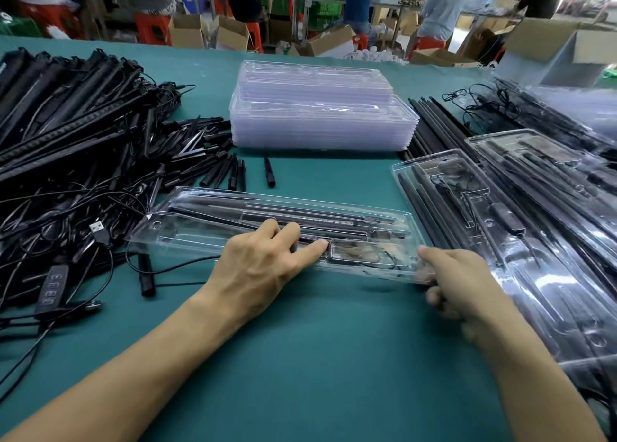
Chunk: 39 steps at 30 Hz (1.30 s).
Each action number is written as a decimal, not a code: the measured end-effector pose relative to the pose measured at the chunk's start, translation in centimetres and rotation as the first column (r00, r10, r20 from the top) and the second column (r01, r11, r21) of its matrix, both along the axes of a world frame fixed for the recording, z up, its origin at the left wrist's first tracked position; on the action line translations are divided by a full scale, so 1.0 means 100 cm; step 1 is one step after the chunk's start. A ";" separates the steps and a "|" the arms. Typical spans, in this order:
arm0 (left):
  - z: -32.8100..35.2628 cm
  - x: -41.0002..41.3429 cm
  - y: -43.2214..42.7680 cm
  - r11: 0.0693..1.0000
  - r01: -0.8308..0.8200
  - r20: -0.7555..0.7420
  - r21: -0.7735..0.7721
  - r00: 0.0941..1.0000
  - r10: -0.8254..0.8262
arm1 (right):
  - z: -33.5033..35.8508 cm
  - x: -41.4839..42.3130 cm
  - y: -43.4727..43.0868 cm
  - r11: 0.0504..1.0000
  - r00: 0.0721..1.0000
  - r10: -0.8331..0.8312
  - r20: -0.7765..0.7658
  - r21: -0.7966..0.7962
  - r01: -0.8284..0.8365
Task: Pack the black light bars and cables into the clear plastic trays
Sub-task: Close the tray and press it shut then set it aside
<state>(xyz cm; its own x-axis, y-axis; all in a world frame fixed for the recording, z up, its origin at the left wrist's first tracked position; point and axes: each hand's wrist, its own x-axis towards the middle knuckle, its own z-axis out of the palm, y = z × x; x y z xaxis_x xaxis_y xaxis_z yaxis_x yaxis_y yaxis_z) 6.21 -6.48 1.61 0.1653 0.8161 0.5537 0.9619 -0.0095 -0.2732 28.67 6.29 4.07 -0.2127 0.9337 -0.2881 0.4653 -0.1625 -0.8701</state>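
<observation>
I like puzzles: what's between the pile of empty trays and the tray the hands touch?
Head view: short black tubes lie on the green mat between the tray stack and the filled tray.

Head-worn, forward and down, close.

Left of the left hand [263,264] it's a mess of tangled cables [66,207], no way through. Packed trays [534,241] crowd right up to the right hand [457,281]. Open desk [317,358] on the near side of both hands. Beyond the tray [200,228] they're touching there's a bare strip, then loose black pieces [233,172] and the tray stack [320,114].
</observation>
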 end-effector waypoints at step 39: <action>0.002 -0.015 -0.006 0.985 0.027 -0.041 0.169 0.999 -0.020 | -0.006 0.001 -0.007 0.931 0.965 -0.008 -0.264 -0.355 -0.090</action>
